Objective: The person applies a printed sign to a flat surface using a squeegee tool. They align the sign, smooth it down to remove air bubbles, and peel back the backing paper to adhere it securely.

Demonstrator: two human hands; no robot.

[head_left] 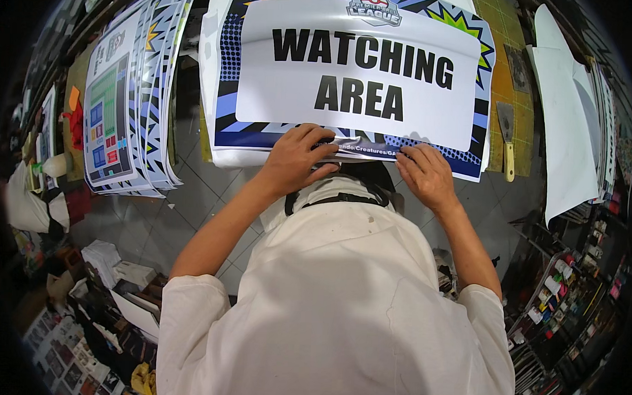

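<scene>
A large printed sign (362, 67) lies in front of me, with a white panel, bold black lettering and a blue, black and starburst border. Along its near edge the sheet bends up and creases between my hands. My left hand (300, 161) grips that edge left of its middle, fingers curled on top and thumb toward me. Farther right, my right hand (428, 175) has its fingers bent over the same edge; its thumb is mostly hidden. White sheet material (227, 157) shows beneath the sign at the near left.
A yellow-green cutting mat (497, 85) shows right of the sign, bearing a scraper with a yellow handle (509, 152). Stacked printed boards (121, 107) stand at the left. A curled white sheet (566, 116) hangs at the right. Tiled floor (198, 186) lies below.
</scene>
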